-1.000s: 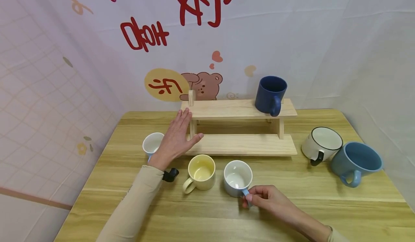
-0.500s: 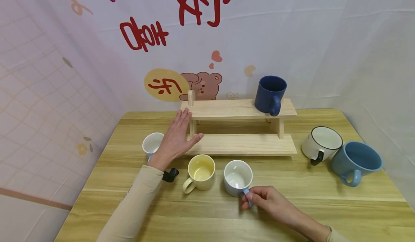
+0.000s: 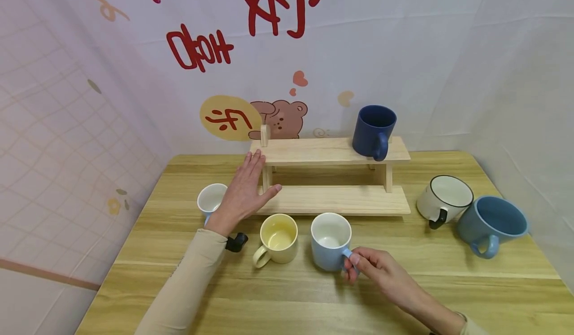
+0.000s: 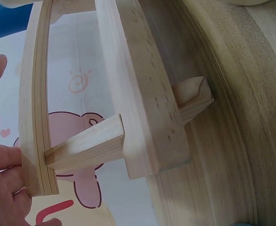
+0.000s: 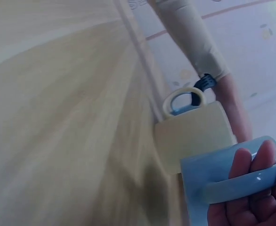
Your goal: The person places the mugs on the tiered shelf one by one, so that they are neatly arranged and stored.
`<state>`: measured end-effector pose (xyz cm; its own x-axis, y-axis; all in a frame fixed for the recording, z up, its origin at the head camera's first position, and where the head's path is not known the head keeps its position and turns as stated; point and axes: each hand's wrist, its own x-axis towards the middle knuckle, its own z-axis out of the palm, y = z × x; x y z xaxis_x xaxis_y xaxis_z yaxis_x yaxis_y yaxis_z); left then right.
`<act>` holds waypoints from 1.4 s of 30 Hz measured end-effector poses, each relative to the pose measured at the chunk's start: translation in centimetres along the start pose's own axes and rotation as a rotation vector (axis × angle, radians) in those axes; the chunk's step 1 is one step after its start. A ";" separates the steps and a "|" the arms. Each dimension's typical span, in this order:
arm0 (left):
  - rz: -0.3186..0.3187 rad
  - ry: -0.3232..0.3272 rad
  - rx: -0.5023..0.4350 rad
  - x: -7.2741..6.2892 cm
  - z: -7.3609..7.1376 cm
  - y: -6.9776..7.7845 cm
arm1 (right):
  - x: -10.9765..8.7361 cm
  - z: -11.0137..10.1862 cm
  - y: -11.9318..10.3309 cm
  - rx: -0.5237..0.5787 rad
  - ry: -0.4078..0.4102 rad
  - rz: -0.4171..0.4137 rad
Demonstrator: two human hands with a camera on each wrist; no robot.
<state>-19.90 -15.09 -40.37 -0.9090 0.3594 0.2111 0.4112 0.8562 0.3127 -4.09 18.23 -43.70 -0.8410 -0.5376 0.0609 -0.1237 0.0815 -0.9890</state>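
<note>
My right hand [image 3: 381,275] pinches the handle of a light blue mug [image 3: 329,256] with a white inside, fingers through the loop in the right wrist view. The mug stands upright, in front of the wooden two-tier shelf [image 3: 334,200]. My left hand [image 3: 242,188] rests with straightened fingers on the left end of the upper board; in the left wrist view its fingers [image 4: 8,181] touch that board's end. Just left of the held mug is a pale yellow mug [image 3: 284,252], its handle towards the left. A dark blue mug [image 3: 369,135] sits on the upper board's right side.
A white mug [image 3: 208,200] with a blue handle is partly hidden behind my left wrist. On the right stand a white enamel mug [image 3: 437,203] with black rim and handle and a wide grey-blue mug [image 3: 475,228]. A printed cloth [image 3: 403,51] hangs behind the table.
The light blue mug has risen slightly and shifted a little right with my right hand, showing more of its side. My left hand and the other mugs have stayed put.
</note>
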 end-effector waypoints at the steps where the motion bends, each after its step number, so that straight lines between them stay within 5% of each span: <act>1: 0.000 0.000 0.000 0.0 0.0 0.0 | 0.0 0.0 -0.2 -0.008 0.013 -0.008; 18: 0.005 0.002 -0.009 -0.1 0.0 0.0 | 0.9 -0.6 -3.7 -0.048 0.226 -0.069; 42: 0.001 0.004 -0.013 -0.1 0.0 -0.1 | 4.5 -0.8 -6.8 -0.064 0.410 -0.109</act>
<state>-19.88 -15.23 -40.41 -0.9083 0.3588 0.2151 0.4131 0.8509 0.3247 -7.45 15.95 -36.58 -0.9594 -0.1688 0.2260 -0.2450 0.1015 -0.9642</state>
